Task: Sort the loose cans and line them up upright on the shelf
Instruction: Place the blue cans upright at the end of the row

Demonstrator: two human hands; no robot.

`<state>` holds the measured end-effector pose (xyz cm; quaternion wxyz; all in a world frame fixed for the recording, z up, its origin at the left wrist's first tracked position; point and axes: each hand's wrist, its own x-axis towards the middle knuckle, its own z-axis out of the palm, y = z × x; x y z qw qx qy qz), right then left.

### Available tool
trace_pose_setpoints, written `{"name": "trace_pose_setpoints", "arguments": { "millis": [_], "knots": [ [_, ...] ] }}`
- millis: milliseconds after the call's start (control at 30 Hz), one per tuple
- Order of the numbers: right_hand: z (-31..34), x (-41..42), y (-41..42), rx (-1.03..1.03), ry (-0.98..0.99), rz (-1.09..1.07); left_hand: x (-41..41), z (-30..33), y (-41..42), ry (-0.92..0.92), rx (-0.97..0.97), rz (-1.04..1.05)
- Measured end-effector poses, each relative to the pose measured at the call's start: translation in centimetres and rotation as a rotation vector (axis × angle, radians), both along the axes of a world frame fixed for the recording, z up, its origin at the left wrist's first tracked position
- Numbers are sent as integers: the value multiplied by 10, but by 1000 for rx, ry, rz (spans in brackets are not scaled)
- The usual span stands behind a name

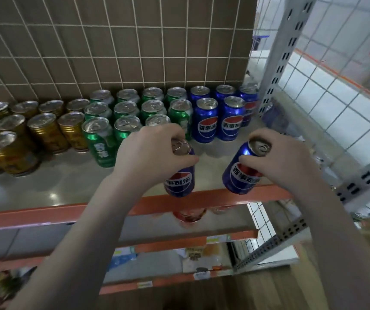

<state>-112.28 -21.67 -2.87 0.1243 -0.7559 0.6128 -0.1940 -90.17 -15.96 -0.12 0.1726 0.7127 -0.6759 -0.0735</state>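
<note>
Left hand (150,151) gripping blue can (179,175) by its rim, can hanging at 5 o'clock, right hand (284,157) gripping second blue can (242,171), tilted toward 7 o'clock

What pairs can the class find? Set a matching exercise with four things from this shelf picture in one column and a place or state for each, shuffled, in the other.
Column one:
1. gold cans
2. green cans
3. blue can in the left hand
4. blue can in the right hand

Column two:
A. tilted, gripped near its top
B. left end of the shelf
C. roughly upright, gripped near its top
D. middle rows, between gold and blue

Pairs: 1-B, 2-D, 3-C, 4-A
</note>
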Motion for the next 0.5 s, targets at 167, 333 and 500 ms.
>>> {"name": "trace_pose_setpoints", "arguments": {
  "millis": [167, 333, 500],
  "knots": [
    [7, -20, -34, 59, 32, -26, -15, -2, -26, 14, -17, -44],
    [22, -27, -75, 96, 75, -22, -24, -2, -52, -10, -13, -77],
    [22, -31, -125, 131, 101, 4, -32, -7, -71, 2, -1, -59]
  ]
}}
